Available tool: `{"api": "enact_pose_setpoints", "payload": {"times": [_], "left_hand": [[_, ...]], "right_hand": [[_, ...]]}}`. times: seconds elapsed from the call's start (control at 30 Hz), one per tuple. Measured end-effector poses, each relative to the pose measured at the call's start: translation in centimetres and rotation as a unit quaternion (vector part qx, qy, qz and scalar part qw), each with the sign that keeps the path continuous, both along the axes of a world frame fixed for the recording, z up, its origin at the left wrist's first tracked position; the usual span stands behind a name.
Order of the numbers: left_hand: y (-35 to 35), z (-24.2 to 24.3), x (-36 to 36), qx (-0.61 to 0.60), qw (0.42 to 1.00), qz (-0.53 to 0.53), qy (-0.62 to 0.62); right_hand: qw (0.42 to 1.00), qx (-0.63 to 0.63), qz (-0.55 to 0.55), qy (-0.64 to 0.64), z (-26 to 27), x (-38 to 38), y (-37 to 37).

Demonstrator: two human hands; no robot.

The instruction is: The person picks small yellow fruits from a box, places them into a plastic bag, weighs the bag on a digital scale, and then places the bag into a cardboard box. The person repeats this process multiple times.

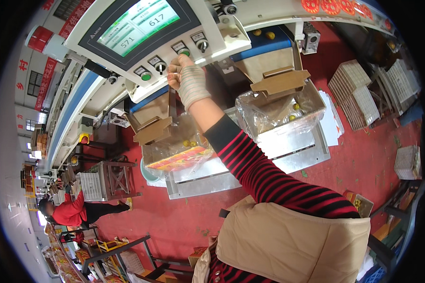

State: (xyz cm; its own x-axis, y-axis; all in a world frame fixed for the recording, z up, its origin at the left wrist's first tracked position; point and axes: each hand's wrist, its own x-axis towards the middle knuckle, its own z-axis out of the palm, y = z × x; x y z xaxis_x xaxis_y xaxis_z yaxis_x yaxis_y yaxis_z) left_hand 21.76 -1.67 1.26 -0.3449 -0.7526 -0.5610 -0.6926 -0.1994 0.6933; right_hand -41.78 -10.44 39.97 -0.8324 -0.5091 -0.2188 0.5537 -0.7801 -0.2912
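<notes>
My right hand (190, 82), in a striped knit glove with bare fingertips, is raised to a control panel (216, 39). One fingertip is at a green push button (184, 52); the other fingers are curled, and I see nothing held. Left of the hand are a black selector switch (159, 68) and another green button (146, 76). Above them a lit touchscreen (138, 26) shows figures. Below the panel, a left carton (177, 155) and a right carton (279, 123), both lined with clear plastic, hold a few yellow-green fruits. My left hand is out of view.
Cardboard chutes (279, 83) lead down from blue belts (265, 46) into the cartons. Metal platforms (205, 180) support them. White plastic crates (354, 93) are stacked at right. A person in red (69, 212) handles crates at left. Dark metal frames (117, 251) stand below.
</notes>
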Motion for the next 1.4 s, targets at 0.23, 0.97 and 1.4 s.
{"api": "enact_pose_setpoints", "payload": {"times": [0.23,0.97,1.4], "left_hand": [[-1.2,0.3,0.3,0.003,1.000,-0.023,-0.015],[-3.2,-4.2,-6.3,-0.023,0.999,0.038,-0.020],[2.5,-7.2,-0.1,-0.050,0.994,0.096,0.004]], "right_hand": [[0.984,0.113,0.096,0.098,-5.4,6.4,3.8],[0.962,0.161,0.188,0.115,-7.8,8.6,3.9],[0.963,0.128,0.156,0.179,-8.2,9.1,1.8]]}}
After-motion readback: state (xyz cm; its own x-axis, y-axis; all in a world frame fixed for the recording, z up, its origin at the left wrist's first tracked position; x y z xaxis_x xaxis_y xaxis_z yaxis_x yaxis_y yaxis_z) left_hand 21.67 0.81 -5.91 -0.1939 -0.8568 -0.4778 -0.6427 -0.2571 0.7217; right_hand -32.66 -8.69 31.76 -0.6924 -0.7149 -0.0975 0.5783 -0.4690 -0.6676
